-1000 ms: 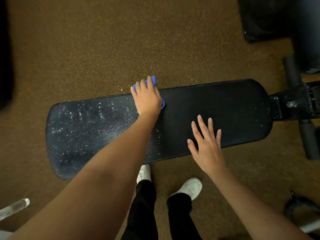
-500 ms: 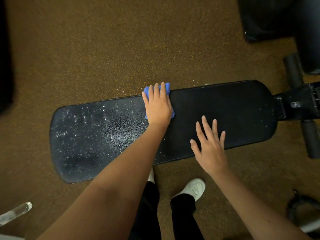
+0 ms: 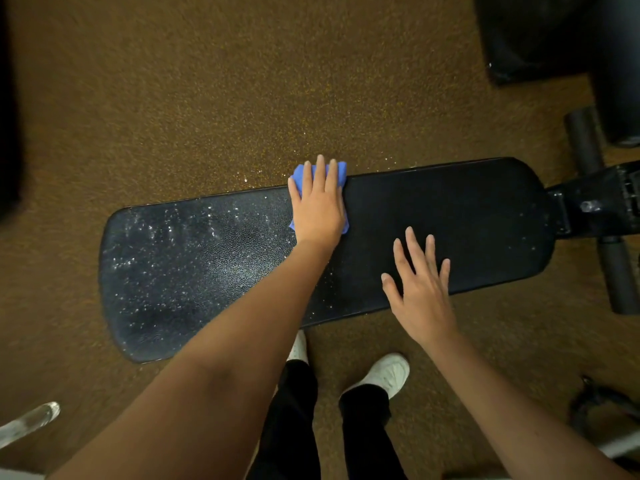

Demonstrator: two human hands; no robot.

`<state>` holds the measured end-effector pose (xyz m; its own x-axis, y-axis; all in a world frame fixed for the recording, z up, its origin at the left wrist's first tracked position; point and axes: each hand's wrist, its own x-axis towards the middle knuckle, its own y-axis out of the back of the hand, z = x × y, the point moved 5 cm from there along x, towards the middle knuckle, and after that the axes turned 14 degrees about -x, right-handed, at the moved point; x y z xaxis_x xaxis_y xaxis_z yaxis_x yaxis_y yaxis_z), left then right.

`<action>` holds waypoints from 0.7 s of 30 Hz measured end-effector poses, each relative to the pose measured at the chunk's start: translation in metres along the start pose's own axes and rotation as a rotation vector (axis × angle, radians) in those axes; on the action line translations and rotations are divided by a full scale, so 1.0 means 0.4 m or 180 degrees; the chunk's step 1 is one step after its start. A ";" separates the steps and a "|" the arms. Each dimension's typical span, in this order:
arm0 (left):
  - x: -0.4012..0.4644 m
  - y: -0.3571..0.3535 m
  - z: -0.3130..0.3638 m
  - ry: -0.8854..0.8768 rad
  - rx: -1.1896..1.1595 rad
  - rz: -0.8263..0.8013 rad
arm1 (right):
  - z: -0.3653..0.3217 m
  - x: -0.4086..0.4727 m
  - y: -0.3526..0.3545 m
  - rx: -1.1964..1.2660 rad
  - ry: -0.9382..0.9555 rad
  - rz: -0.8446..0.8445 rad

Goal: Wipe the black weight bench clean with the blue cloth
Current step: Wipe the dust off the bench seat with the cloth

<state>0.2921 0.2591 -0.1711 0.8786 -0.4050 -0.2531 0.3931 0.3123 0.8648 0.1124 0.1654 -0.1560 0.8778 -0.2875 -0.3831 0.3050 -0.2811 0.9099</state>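
The long black weight bench [image 3: 467, 216] lies across the view on brown carpet. Its left half is speckled with white droplets; its right half looks dark and plain. My left hand [image 3: 318, 202] presses the blue cloth [image 3: 298, 174] flat against the far edge of the pad near its middle, fingers straight, the cloth poking out past the fingertips and over the edge. My right hand [image 3: 420, 289] rests with spread fingers on the near edge of the pad, to the right of the left hand.
The bench frame and black foam rollers [image 3: 616, 271] sit at the right. A dark piece of equipment [image 3: 540, 36] stands at the top right. White droplets dot the carpet [image 3: 263, 171] behind the bench. My white shoes [image 3: 388, 372] stand just in front. A clear bottle [image 3: 27, 422] lies bottom left.
My left hand has slid the blue cloth rightward along the far edge of the bench. My right hand has stayed on the near edge.
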 end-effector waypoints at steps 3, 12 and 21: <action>-0.048 -0.022 0.037 -0.0756 0.0154 -0.0184 | -0.002 0.000 0.001 0.0028 -0.0025 0.0000; -0.102 -0.015 -0.026 -0.1039 0.0317 -0.0526 | 0.011 -0.005 0.001 -0.0078 0.0099 -0.0116; -0.272 -0.075 0.007 -0.1939 0.0332 -0.0642 | 0.011 -0.005 0.004 -0.0084 0.0128 -0.0154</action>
<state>0.1841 0.2913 -0.1684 0.4671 -0.8713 -0.1504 0.4790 0.1064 0.8713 0.1096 0.1616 -0.1544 0.8758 -0.2369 -0.4204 0.3565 -0.2694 0.8946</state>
